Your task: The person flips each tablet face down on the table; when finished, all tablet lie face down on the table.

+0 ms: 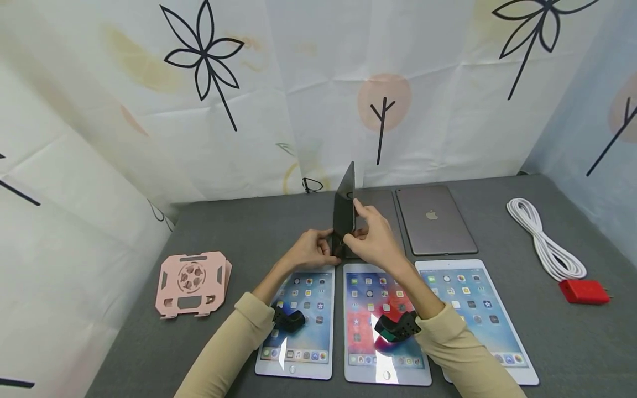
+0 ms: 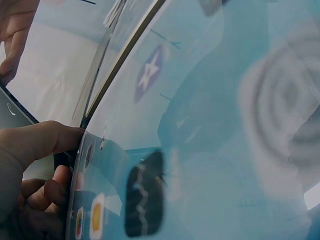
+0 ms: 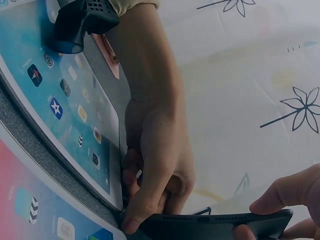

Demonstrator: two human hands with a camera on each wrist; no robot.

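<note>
A dark grey tablet (image 1: 344, 213) stands on its edge near the middle of the table, its thin side with speaker holes showing in the right wrist view (image 3: 215, 218). My left hand (image 1: 311, 249) pinches its lower near corner. Higher up, my right hand (image 1: 373, 235) grips the right side between thumb and fingers. The left wrist view catches the left thumb and curled fingers (image 2: 50, 140) close to a lit screen. Just below both hands lie three white tablets with lit screens: left (image 1: 318, 309), middle (image 1: 358, 309) and right (image 1: 478, 309), partly covered by my forearms.
A flat dark grey slab (image 1: 380, 202) lies behind the upright tablet. Right of it is a grey device with an apple logo (image 1: 438, 229). A pink stand (image 1: 191, 282) lies at left; a coiled white cable (image 1: 542, 237) and red charger (image 1: 583, 291) at right. Patterned cloth (image 1: 308, 110) hangs behind.
</note>
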